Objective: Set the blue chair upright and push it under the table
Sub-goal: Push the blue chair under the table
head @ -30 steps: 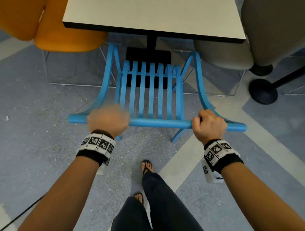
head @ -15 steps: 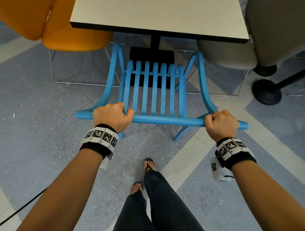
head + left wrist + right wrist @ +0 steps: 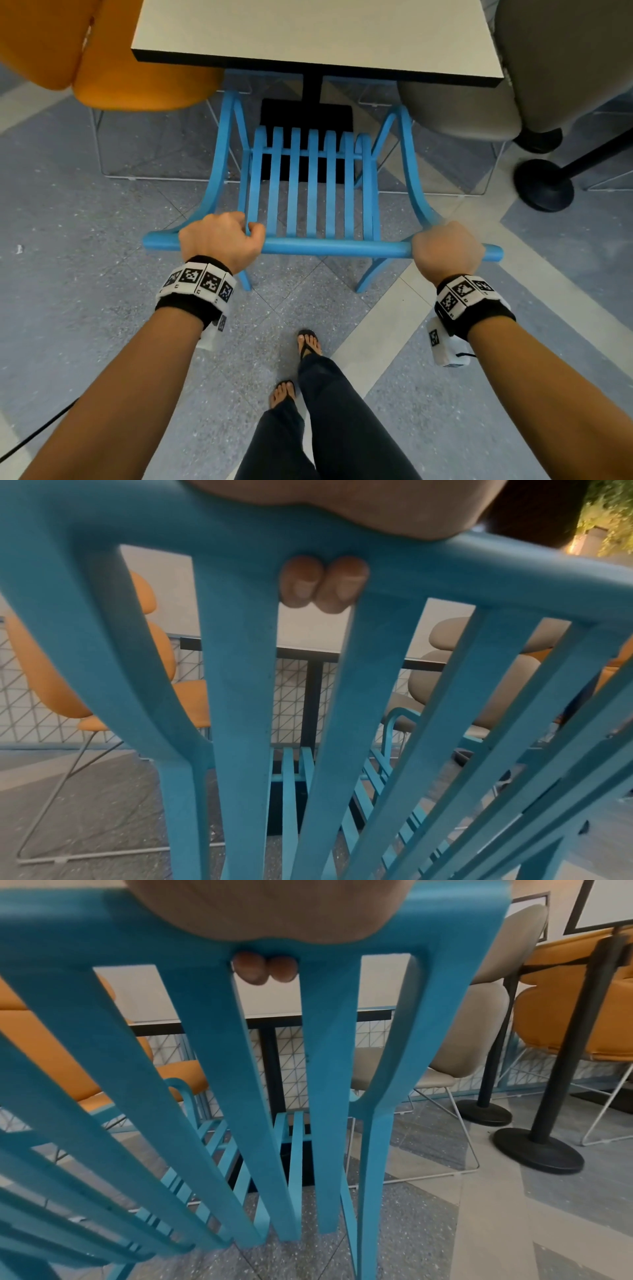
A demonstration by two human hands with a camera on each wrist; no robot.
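Blue slats and a blue top rail fill the space between both hands: the blue chair (image 3: 310, 205) stands upright on its legs on the speckled grey floor (image 3: 85, 274), its back toward the person and its seat front reaching under the near edge of the table (image 3: 308, 31). The left hand (image 3: 221, 240) is clenched over the top rail near its left end, and in the left wrist view two fingertips (image 3: 301, 581) curl under the rail between two slats. The right hand (image 3: 447, 250) grasps the same rail near its right end; the right wrist view shows two fingertips (image 3: 249, 968) wrapped under it just inside the chair's outer upright. Beyond the left hand, an orange chair (image 3: 137, 68) sits at the table's left side. Beyond the right hand, a beige chair (image 3: 462, 109) sits at the table's right side, and further out to the right a black stanchion base (image 3: 543, 185) rests on the floor. Behind the hands, the person's feet in sandals (image 3: 308, 342) stand on the floor, one ahead of the other.
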